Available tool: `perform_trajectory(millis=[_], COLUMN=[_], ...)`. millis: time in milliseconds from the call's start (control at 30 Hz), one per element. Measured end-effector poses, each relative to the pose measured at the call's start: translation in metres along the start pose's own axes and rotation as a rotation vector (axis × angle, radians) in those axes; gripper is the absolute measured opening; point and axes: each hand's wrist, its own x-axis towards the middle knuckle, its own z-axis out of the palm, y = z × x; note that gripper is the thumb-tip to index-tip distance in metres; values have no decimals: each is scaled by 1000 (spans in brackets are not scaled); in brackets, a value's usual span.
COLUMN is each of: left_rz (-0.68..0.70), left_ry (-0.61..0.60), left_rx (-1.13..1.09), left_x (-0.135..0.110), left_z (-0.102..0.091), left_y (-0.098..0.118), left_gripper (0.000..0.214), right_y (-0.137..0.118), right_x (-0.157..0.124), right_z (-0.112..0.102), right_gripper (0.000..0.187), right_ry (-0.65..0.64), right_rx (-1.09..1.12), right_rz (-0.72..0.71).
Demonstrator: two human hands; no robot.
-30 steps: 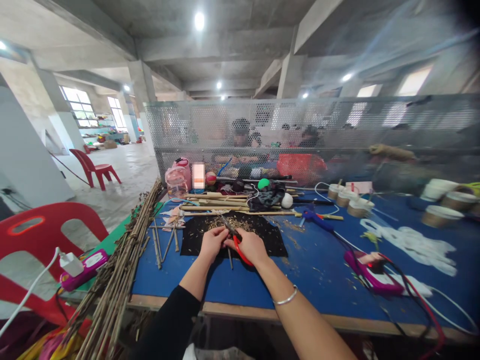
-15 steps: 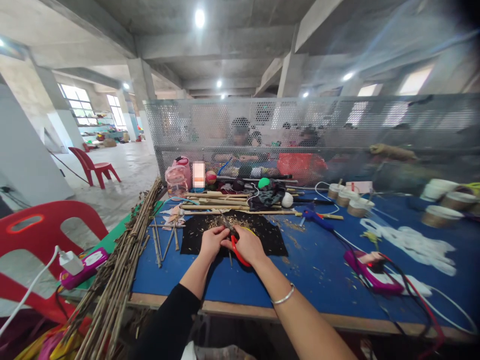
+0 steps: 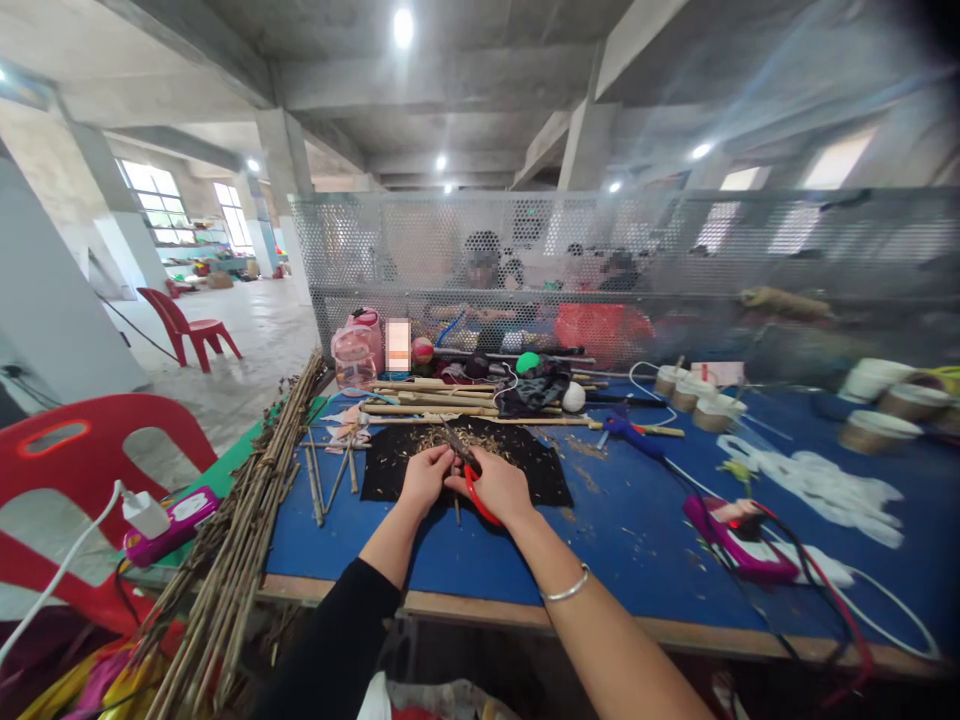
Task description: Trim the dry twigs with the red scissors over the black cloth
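Note:
My right hand (image 3: 491, 485) grips scissors with red handles (image 3: 480, 500), their dark blades (image 3: 459, 440) pointing away and slightly left. Close beside it, my left hand (image 3: 426, 478) is pinched round a thin stick (image 3: 457, 512), whose lower end shows below the fingers. The rest of the stick is mostly hidden by both hands and the blades. Beneath lies a black cloth (image 3: 544, 475) strewn with small light-brown chips (image 3: 480, 436). Several short cut sticks (image 3: 315, 485) rest on the blue table left of the cloth.
A long bundle of dry stalks (image 3: 240, 520) leans over the table's left edge. Thicker sticks (image 3: 435, 398) lie behind the cloth. At right are a blue glue gun (image 3: 634, 436), a purple power strip (image 3: 739, 545) with cables, and tape-like rolls (image 3: 877, 432). A perforated metal screen (image 3: 420, 250) stands behind.
Both hands stay nearly in place over the cloth. The scissors' blades show a little more clearly, and the view has shifted slightly.

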Motion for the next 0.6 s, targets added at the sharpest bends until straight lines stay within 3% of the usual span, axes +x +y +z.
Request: perform_trajectory(millis=[167, 400, 600], left_rz=[-20, -28, -81], left_ry=[-14, -48, -80], left_rx=[-38, 0, 40], left_x=[0, -4, -4], left_z=[0, 1, -1], left_y=[1, 3, 1], left_gripper=[31, 37, 38], right_y=[-1, -6, -5], right_x=[1, 3, 3], right_z=[3, -3, -5], right_gripper=[66, 50, 52], right_ry=[58, -8, -32], right_rx=[-8, 61, 8], right_rz=[-49, 7, 37])
